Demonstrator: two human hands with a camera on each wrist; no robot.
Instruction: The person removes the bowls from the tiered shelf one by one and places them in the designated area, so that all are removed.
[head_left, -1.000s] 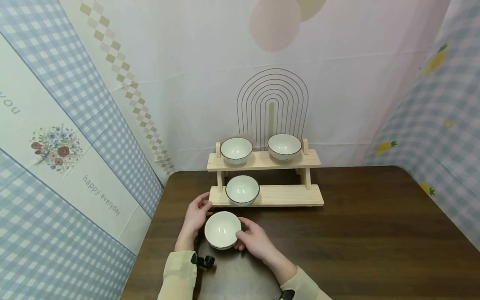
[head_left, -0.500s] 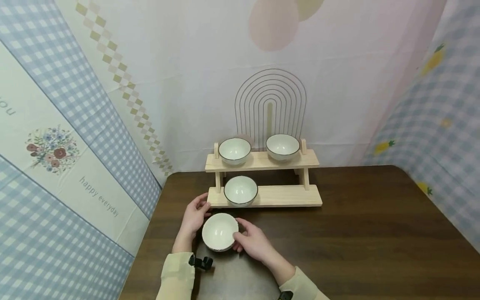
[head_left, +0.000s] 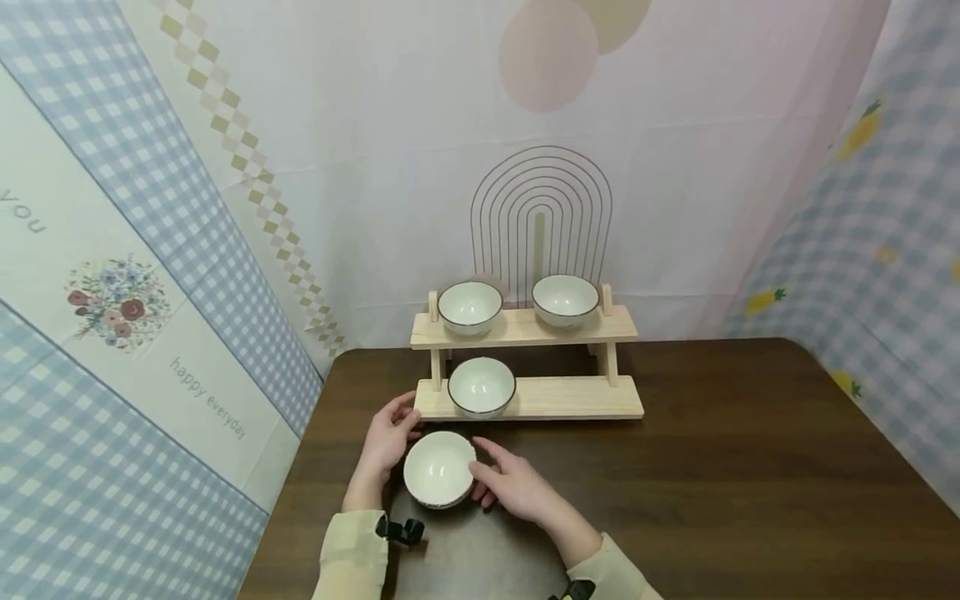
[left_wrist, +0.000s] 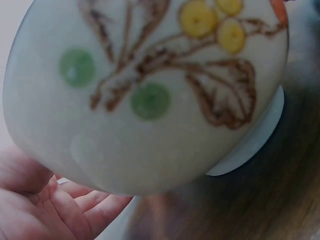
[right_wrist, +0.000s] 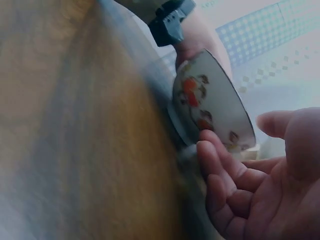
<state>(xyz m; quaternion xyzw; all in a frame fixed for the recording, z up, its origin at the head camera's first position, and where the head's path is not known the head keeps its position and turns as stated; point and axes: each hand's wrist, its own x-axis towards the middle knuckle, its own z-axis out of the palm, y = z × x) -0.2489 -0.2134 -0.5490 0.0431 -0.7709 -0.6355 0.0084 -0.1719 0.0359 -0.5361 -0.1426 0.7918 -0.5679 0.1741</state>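
Note:
A white bowl (head_left: pixel 440 471) with painted fruit and leaves on its outside stands on the brown table, in front of a two-tier wooden rack (head_left: pixel 577 397). At its right side is my right hand (head_left: pixel 517 483); in the right wrist view the thumb stands apart from the rim and the loosely bent fingers lie close to the wall. My left hand (head_left: pixel 388 437) is left of the bowl, fingertips by the rack's lower left corner; whether they touch the rack is unclear. In the left wrist view the painted bowl (left_wrist: pixel 150 150) hides part of that hand.
On the lower shelf, at its left, sits a dark-rimmed bowl (head_left: pixel 482 387). The upper shelf carries a left bowl (head_left: pixel 470 308) and a right bowl (head_left: pixel 566 301). A patterned cloth (head_left: pixel 390 208) hangs behind the table (head_left: pixel 712 467), with checked cloth at both sides.
My right thumb and fingers have loosened slightly from the bowl's right rim. The bowl and my left hand have hardly moved; the head view has shifted a little.

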